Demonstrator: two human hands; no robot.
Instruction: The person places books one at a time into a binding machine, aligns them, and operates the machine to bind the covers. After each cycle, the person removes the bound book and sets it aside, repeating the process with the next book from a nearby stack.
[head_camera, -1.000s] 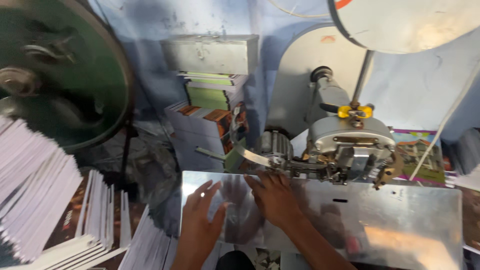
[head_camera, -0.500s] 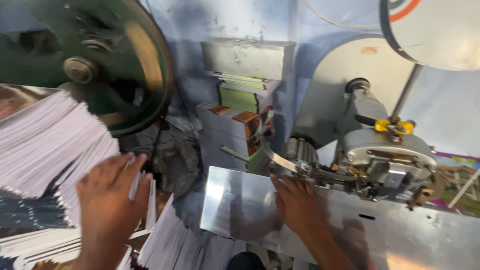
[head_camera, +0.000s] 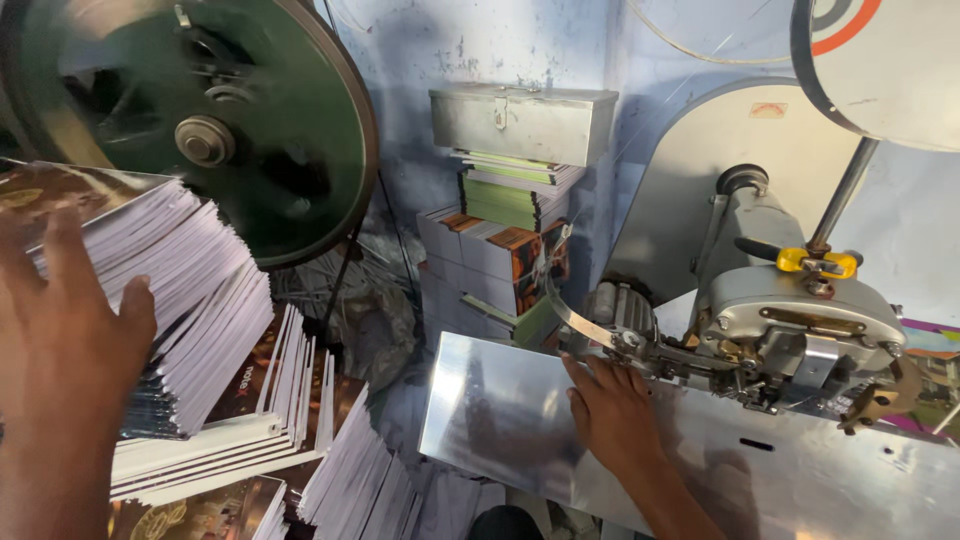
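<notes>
1. My left hand (head_camera: 65, 350) has swung off the steel table (head_camera: 500, 420) and now rests flat, fingers spread, on the fanned stack of booklets (head_camera: 190, 300) at my left.
2. My right hand (head_camera: 612, 415) stays flat and empty on the table by the stitching head (head_camera: 800, 330).
3. Next booklet not yet lifted.

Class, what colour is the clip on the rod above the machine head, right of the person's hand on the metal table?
Yellow: the clip shows clearly in the head view.

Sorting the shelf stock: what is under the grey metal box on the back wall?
Under the grey metal box sits a stack of green-edged booklets, then grey bundles with orange-printed covers. Whatever lies behind the stacks is hidden.
</notes>
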